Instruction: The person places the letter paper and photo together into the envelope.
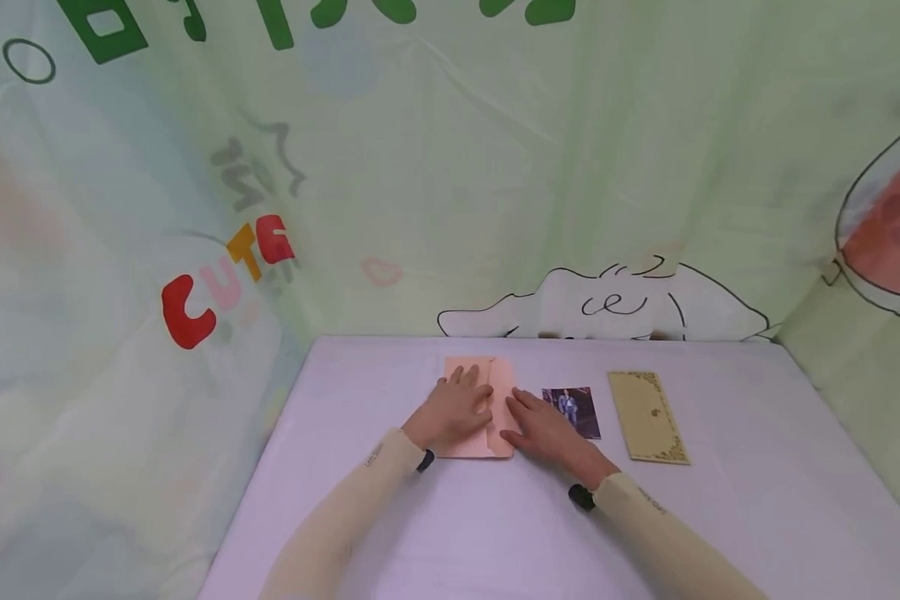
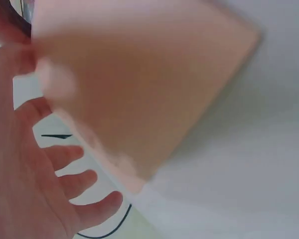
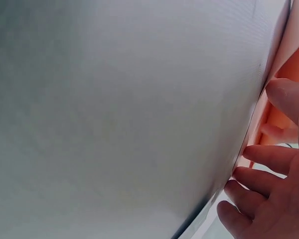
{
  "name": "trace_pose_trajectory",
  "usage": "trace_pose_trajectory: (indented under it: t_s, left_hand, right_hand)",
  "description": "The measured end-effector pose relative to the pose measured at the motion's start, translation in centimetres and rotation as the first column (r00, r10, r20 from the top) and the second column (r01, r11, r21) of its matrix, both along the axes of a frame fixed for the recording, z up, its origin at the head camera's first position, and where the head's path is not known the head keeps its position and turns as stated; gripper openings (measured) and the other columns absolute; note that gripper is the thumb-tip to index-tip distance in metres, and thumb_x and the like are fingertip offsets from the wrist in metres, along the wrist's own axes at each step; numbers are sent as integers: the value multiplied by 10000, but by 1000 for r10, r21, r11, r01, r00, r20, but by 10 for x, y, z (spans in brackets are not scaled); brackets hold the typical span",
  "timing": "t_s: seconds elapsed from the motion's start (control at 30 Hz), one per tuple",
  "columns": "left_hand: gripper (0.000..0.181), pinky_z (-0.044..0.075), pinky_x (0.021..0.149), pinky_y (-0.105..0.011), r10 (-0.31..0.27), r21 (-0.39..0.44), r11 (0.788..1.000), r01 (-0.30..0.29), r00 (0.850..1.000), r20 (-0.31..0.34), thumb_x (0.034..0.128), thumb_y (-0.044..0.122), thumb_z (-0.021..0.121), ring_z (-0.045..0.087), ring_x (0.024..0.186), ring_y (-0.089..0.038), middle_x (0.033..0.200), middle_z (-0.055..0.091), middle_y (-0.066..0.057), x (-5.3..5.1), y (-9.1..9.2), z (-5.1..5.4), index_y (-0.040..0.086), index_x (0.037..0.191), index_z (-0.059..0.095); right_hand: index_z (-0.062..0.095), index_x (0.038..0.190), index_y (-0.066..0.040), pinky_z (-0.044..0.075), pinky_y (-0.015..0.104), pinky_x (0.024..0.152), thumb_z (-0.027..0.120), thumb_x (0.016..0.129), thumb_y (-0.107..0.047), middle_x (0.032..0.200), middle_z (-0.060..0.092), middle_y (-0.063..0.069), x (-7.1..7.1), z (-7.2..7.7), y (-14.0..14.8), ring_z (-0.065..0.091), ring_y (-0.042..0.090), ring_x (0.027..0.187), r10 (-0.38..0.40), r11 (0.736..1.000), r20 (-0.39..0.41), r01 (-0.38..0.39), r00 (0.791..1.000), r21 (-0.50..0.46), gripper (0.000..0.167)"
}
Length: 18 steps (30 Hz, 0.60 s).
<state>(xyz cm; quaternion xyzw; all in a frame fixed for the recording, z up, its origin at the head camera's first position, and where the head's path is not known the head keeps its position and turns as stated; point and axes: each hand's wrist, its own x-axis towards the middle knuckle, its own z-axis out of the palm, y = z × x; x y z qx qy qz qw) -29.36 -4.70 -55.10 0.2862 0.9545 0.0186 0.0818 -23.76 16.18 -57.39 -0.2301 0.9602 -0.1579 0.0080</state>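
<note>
A pink envelope (image 1: pixel 502 383) lies on the table with a flap along its right side; its surface fills much of the left wrist view (image 2: pixel 139 89). My left hand (image 1: pixel 453 414) rests on the left part of the envelope, fingers spread. In the left wrist view that hand's fingers (image 2: pixel 65 157) are extended near the envelope's edge. My right hand (image 1: pixel 547 429) touches the envelope's right edge, and its fingertips (image 3: pixel 281 92) meet the pink paper in the right wrist view. Just beyond the right hand lies a small dark photo (image 1: pixel 581 412), partly covered by it.
To the right of the photo lies a tan card or envelope (image 1: pixel 645 417) with a brown ornamental border. A pale lilac cloth covers the table (image 1: pixel 390 533). Printed curtains (image 1: pixel 450 167) hang behind and along the sides.
</note>
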Motion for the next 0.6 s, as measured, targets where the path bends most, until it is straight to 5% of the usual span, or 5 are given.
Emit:
trace_pose_trajectory:
  t_s: [0.27,0.6]
  left_hand:
    - [974,418,1100,-540,-131,-131,982,138,990,60,770,869,539,320,1502,-360,1653,265,-142,-12,-17,11,284,1527,357]
    - [1114,480,1062,-458,-169,-86,981,175,983,74,704,829,661,363,1486,-345,1678,181,-159,-16,-21,10,225,1550,260]
  right_hand:
    - [452,1457,61,386,549,1123,650,967,-386,1550,400,274,0,-1,-2,432,437,1410,16,1000,1,-16,1000,23,693]
    - [444,1462,65,386,539,1127,641,974,-388,1551,403,268,1,-1,0,440,433,1405,12,999,-25,-12,1000,35,695]
